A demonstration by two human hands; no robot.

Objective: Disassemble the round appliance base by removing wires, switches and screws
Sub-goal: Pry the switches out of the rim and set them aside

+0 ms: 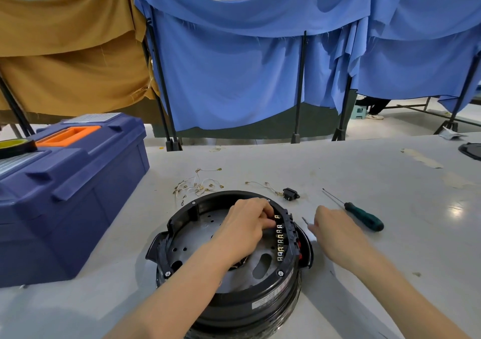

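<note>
Appliance base [229, 273]: on table [390, 273], right of toolbox [78, 182]. Left hand [247, 224] pinches switch terminals [279, 242] inside its rim. Right hand [335, 226], farther right of toolbox; grip unclear. Risk: hard tugging bends terminals or slides the unbraced base.

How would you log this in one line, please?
left hand: pinching terminal row in round base | right hand: pinching small metal piece | screwdriver: on table

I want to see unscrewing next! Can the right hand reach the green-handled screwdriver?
Probably yes: the green-handled screwdriver lies on the white table right beside the right hand, with nothing between them.
</note>
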